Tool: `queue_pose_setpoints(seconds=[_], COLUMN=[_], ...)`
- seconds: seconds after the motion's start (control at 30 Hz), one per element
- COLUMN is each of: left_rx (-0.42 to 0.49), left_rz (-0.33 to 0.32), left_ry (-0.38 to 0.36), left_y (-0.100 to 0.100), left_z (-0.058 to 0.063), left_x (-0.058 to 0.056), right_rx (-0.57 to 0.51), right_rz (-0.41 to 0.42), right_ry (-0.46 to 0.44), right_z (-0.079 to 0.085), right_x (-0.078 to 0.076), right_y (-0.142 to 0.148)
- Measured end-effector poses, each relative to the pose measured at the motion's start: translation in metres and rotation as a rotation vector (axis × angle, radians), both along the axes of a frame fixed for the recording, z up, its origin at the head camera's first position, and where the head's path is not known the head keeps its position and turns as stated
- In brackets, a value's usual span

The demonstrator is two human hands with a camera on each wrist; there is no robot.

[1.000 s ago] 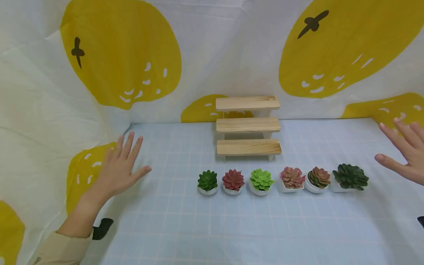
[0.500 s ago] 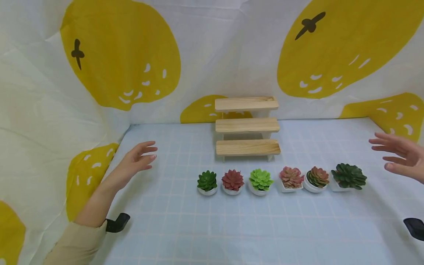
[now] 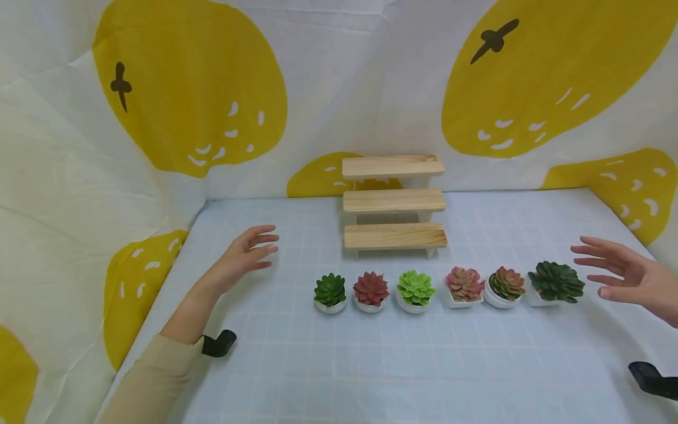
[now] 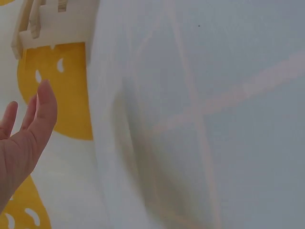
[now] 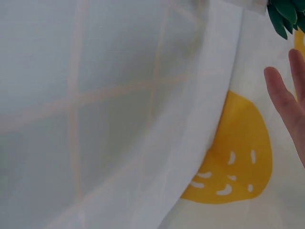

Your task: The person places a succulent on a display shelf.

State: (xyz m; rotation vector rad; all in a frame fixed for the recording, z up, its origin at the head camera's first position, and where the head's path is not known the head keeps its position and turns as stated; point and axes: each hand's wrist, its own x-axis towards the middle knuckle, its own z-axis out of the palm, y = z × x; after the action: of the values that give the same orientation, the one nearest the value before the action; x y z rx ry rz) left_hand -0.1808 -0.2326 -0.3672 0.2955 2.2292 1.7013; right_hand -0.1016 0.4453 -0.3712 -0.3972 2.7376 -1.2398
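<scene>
— Left grip (image 3: 241, 259), condition?
— Wide: fingers relaxed, thumb parted from them. Position: raised over the table (image 3: 339, 365), to the left of the small dark green succulent (image 3: 330, 288) and apart from it.
— Right grip (image 3: 632, 274)?
— Wide likewise, fingers loosely bent and spread. Position: near the large dark green succulent (image 3: 556, 281), on its right side, a gap between.
— Row on the table, full order from the left?
— Small dark green succulent first; red succulent (image 3: 371, 287); bright green succulent (image 3: 415, 286); pink succulent (image 3: 465, 284); reddish-green succulent (image 3: 507, 282); large dark green succulent at the right end. All six in white pots (image 3: 415, 307).
— Further items?
— Wooden stand (image 3: 394, 235), three tiers, behind the red and bright green succulents. Backdrop cloth (image 3: 365, 88), white, printed with big yellow fruit. Beige sleeve (image 3: 159, 377), left forearm.
</scene>
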Motion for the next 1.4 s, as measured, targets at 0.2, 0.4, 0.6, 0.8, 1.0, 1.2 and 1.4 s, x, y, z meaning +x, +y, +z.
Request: queue_pose_setpoints(seconds=[0.2, 0.4, 0.6, 0.8, 1.0, 1.2, 1.4], left_rx=[0.020, 0.057, 0.092, 0.105, 0.122, 0.156, 0.175], left_rz=[-0.044, -0.085, -0.096, -0.123, -0.111, -0.090, -0.079], left_ry=[-0.021, -0.036, -0.085, -0.103, -0.168, -0.246, -0.277], left_y=[0.015, 0.030, 0.051, 0.072, 0.090, 0.104, 0.115], left_z=[-0.005, -0.016, -0.021, -0.026, -0.028, -0.026, -0.028], left_x=[-0.007, -0.019, -0.031, -0.040, -0.046, -0.050, -0.050], right_rx=[0.015, 0.014, 0.010, 0.019, 0.048, 0.026, 0.077], right_rz=[-0.012, 0.013, 0.035, 0.043, 0.032, 0.007, -0.038], right_ry=[-0.045, -0.081, -0.128, -0.158, -0.180, -0.213, -0.271], right_z=[-0.011, -0.020, -0.026, -0.030, -0.031, -0.031, -0.030], right_x=[0.001, 0.003, 0.002, 0.002, 0.002, 0.000, -0.003], right_y=[-0.001, -0.001, -0.003, -0.008, -0.009, -0.011, -0.016])
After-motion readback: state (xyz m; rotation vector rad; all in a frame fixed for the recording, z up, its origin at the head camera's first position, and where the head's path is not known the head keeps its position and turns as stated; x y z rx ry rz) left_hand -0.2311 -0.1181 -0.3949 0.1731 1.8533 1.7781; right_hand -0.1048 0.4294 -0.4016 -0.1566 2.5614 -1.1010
